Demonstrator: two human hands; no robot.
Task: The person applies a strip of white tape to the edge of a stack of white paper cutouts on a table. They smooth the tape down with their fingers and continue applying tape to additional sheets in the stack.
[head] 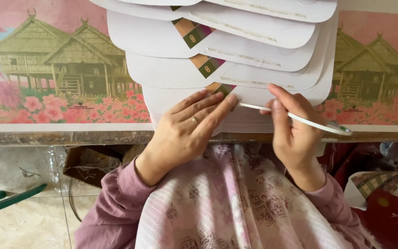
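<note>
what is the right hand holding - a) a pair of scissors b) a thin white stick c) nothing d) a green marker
b: the right hand pinches a thin white stick whose tip lies against the fanned white card sheets, while the left hand lies flat on the nearest sheet.

- The desk (47, 137) runs across the view, its worn wooden front edge facing the person.
- A printed cover (56, 74) lies flat on the desk, showing stilt houses among pink flowers; it shows at 9 o'clock and again at 3 o'clock.
- A stack of white card sheets (236, 50) lies on the cover from the centre up to 12 o'clock, fanned so each rounded edge overlaps the next, with small coloured striped patches showing.
- The nearest sheet reaches the desk's front edge at the centre.
</note>
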